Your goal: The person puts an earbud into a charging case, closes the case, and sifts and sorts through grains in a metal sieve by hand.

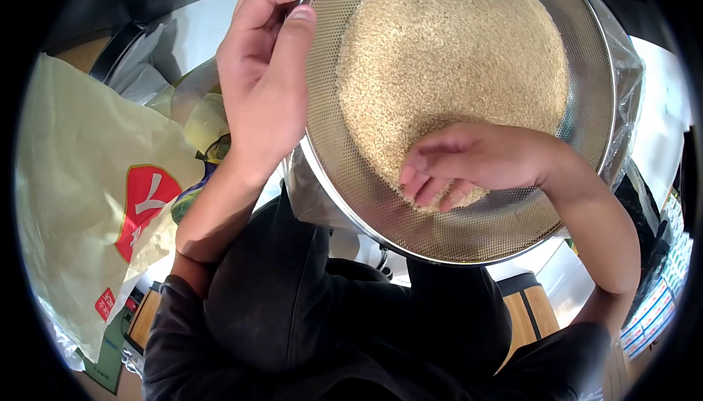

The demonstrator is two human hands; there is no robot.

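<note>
A wide round metal sieve with a shiny rim fills the upper middle of the view. Inside it lies a broad heap of pale golden grain. My left hand grips the sieve's left rim, its thumb near the edge and its fingers partly hidden behind one another. Over the lower part of the heap, my right hand reaches in from the right. Its fingers are loosely bent and slightly apart, with the tips at the grain. Clear plastic shows beneath the sieve.
At left stands a large cream bag with a red label. A yellowish bag sits behind my left forearm. My legs in dark trousers are below the sieve. Colourful printed packaging is at the far right.
</note>
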